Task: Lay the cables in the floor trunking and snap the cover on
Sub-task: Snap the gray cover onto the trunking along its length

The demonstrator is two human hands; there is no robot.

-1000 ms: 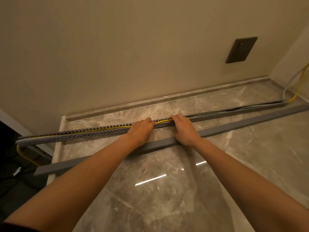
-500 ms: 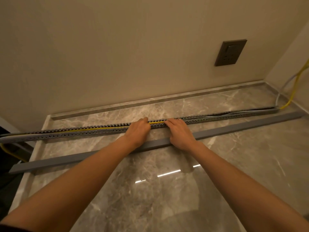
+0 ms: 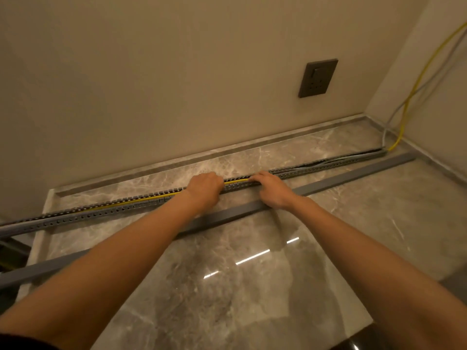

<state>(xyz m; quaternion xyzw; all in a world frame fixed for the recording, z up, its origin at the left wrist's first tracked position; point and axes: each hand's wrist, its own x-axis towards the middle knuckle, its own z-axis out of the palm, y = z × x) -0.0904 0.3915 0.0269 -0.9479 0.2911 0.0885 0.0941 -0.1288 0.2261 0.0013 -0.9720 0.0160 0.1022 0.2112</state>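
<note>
**Cables going in, cover not yet on**

Nearest, the polished marble floor (image 3: 252, 286) is bare under both forearms. Just beyond, the grey cover (image 3: 353, 176) lies flat on the floor, beside the trunking and apart from it, so snapping on is judged still to come.

The left hand (image 3: 204, 190) and right hand (image 3: 273, 190) sit close together mid-length on the slotted trunking (image 3: 106, 210), fingers bent down over its open top. I cannot tell whether they pinch or only press.

The yellow cable (image 3: 236, 181) shows between them, in the channel. Toward the far right end, grey cables (image 3: 341, 161) ride proud of the channel and probably need seating.

Beyond are a wall socket (image 3: 318, 78) and cable tails climbing the corner.
</note>
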